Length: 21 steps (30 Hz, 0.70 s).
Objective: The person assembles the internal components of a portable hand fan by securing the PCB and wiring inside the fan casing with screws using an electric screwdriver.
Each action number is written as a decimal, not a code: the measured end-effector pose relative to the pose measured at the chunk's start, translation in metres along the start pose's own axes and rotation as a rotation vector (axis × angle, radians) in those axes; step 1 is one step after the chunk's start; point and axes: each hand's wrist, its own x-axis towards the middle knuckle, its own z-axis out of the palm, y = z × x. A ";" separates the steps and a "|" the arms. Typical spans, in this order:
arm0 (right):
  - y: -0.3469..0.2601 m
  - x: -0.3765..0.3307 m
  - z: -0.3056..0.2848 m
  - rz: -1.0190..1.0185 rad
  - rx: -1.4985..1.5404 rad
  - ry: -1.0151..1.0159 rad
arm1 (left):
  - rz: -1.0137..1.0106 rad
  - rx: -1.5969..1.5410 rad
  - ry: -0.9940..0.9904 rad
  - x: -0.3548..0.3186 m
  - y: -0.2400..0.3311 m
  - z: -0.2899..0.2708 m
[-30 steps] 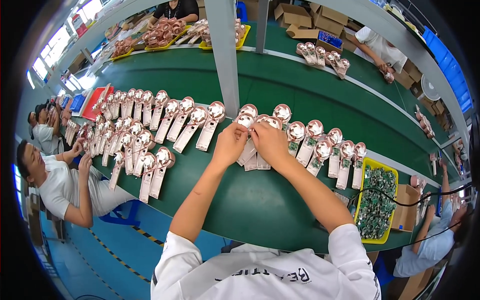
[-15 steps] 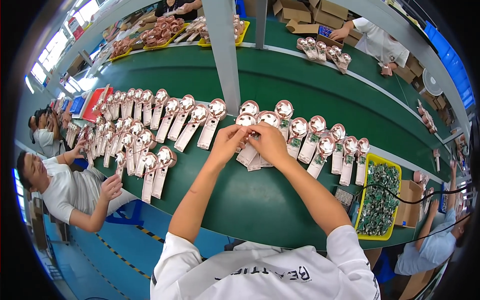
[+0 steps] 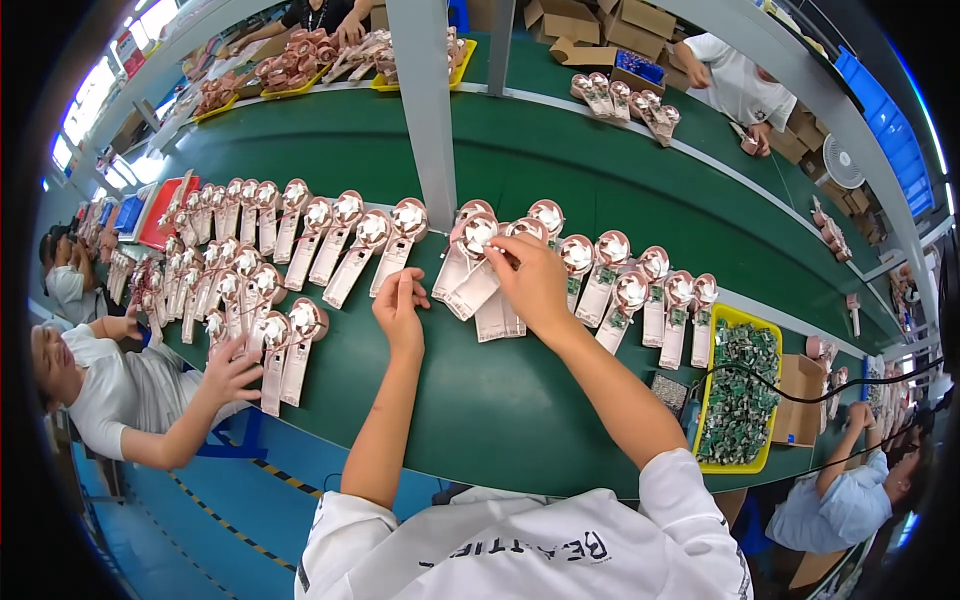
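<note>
Right hand (image 3: pixel 535 285): fingers pinched on the round head of a pink handheld fan half (image 3: pixel 470 262); this hand is the nearer one
Fan half: just left of those fingertips; long axis runs from head down-left to handle
Left hand (image 3: pixel 400 310): fingers loosely curled, holding nothing; handle end just right of its fingertips

The left hand (image 3: pixel 400 305), which a second ago worked close beside the right hand (image 3: pixel 530 280) on the pink fan halves (image 3: pixel 470 262), is now drawn back and apart from it, fingers loose above the green table (image 3: pixel 500 400). At the left, a co-worker's hand (image 3: pixel 232 368) has reached out to the nearest fan halves (image 3: pixel 285 350).
</note>
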 end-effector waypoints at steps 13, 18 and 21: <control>0.066 0.083 -0.144 0.070 -0.046 -0.116 | -0.044 0.063 0.024 -0.007 -0.011 -0.018; 0.171 0.137 -0.237 0.197 -0.197 -0.053 | 0.197 0.463 -0.021 -0.026 0.004 -0.010; 0.248 0.174 -0.272 0.240 -0.477 0.053 | 0.444 0.874 -0.164 -0.023 0.021 0.014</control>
